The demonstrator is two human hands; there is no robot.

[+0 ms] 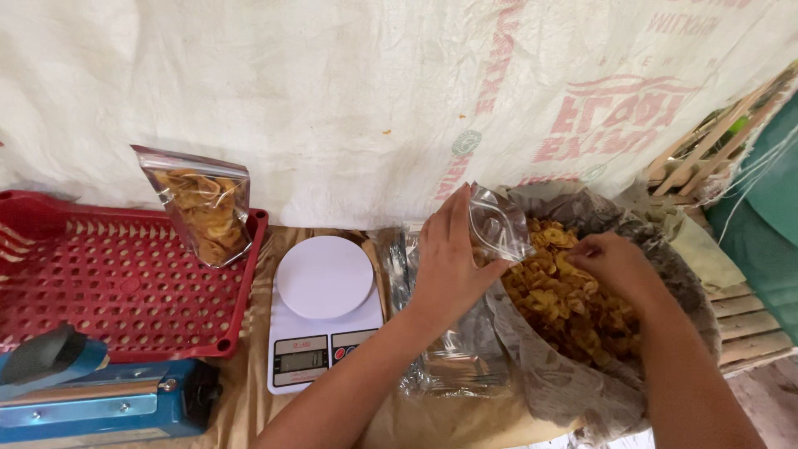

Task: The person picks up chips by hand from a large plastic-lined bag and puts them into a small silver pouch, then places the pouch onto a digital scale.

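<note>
The left hand (449, 262) sits at the centre of the frame, fingers upright and pinched on one empty clear bag (499, 220), holding it up at the rim of the sack (582, 382). The forearm runs down to the bottom edge. The right hand (619, 266), right of centre, is curled palm down over the chips (565, 303), fingertips bunched among them; whether it has any chips in its grasp cannot be told. Its arm drops to the lower right corner.

The chips fill one open grey sack at centre right. A stack of flat clear bags (449, 366) lies just beside the sack, under the left wrist; their count cannot be told.

Left of that stands one white scale (324, 312), its round plate bare. One red tray (116, 283) fills the left side, and one filled bag (204, 212) of chips leans upright against its far right corner. One blue sealer (91, 395) sits at lower left.
</note>
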